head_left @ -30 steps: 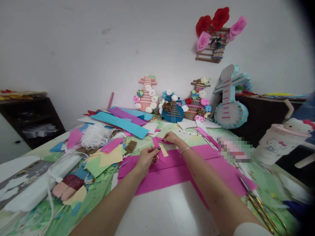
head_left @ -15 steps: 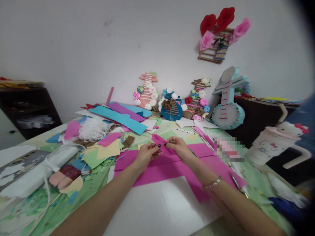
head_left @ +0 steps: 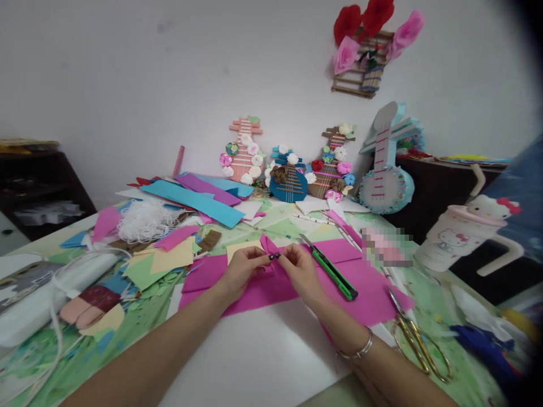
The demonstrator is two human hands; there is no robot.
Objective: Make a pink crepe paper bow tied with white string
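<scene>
Between my two hands is a small piece of magenta crepe paper, gathered upright with its tip standing above the fingers. My left hand pinches its left side, thumb and fingers pressed together. From the right, my right hand pinches the same piece, thumbs nearly meeting. Below them larger magenta sheets lie over a white board. A green utility knife rests on the magenta paper just right of my right hand. Gold-handled scissors lie farther right.
Paper scraps, white string and a power strip with cable cover the left. Blue and purple strips are piled behind. Decorated paper lutes stand along the wall. A white tumbler stands at the right.
My hands have drawn the magenta piece narrower, and my right hand has shifted toward the left. The utility knife and the scissors' gold handles now show fully. The whole view has shifted slightly.
</scene>
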